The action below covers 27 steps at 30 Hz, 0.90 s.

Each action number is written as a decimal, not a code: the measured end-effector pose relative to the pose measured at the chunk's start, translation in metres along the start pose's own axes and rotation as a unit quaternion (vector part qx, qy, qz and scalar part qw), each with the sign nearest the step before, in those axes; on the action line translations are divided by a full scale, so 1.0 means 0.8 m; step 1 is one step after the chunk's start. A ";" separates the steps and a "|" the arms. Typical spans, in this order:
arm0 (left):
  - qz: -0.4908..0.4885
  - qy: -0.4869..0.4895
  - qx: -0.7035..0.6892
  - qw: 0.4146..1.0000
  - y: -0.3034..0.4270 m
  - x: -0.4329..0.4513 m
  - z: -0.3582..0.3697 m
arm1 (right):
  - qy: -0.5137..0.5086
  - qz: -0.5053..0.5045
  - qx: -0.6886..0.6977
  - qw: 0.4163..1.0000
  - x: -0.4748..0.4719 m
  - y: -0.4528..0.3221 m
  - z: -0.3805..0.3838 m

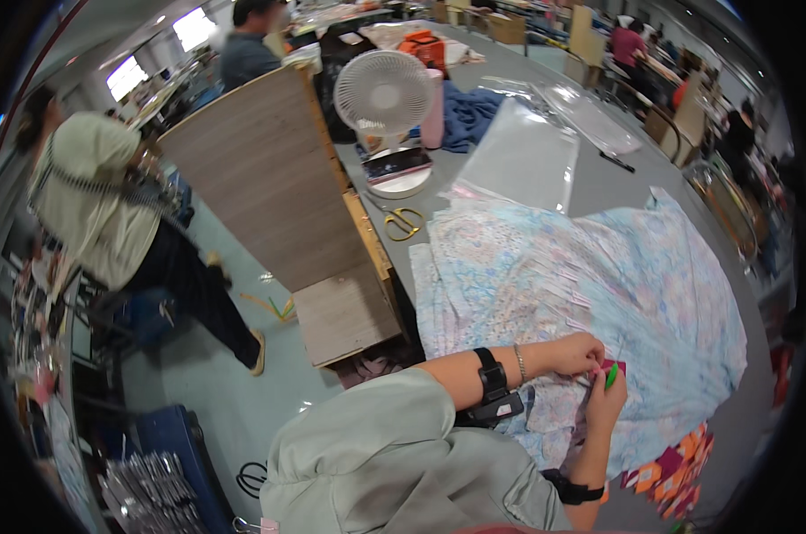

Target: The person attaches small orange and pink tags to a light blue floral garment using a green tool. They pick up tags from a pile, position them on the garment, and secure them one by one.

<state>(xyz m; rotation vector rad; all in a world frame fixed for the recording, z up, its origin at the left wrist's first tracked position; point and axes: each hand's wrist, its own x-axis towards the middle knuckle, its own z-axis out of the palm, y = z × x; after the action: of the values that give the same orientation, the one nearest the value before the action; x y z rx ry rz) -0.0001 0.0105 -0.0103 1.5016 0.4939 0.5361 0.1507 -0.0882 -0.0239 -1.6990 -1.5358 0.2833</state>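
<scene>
Floral garments in pale blue and pink fabric [643, 287] lie in a layered heap on the grey table. Over their near part my two hands meet. My left hand [576, 354] pinches at the left edge of a small magenta tag [616, 365]. Just below it, my right hand [606, 404] grips a slim bright green tool [612, 376]; its exact kind is unclear. My fingers partly cover the tag. Small white and pink strips [580, 298] lie in a row on the fabric.
Orange and magenta tags [676, 467] lie at the right. Beyond the garments are clear plastic bags [523, 153], yellow-handled scissors [403, 223], a white fan [384, 93] and a black pen [616, 161]. A wooden panel [262, 167] borders the table's left side; a person [102, 193] stands past it.
</scene>
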 end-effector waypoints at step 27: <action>0.050 -0.043 0.269 0.961 0.039 -0.012 -0.031 | -0.185 -0.008 -0.080 0.979 -0.011 -0.002 -0.076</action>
<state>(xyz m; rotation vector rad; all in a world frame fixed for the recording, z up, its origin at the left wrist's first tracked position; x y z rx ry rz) -0.0234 0.0243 0.0205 2.0707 0.5224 0.4288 0.1869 -0.1209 0.0135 -1.8321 -1.8848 0.5014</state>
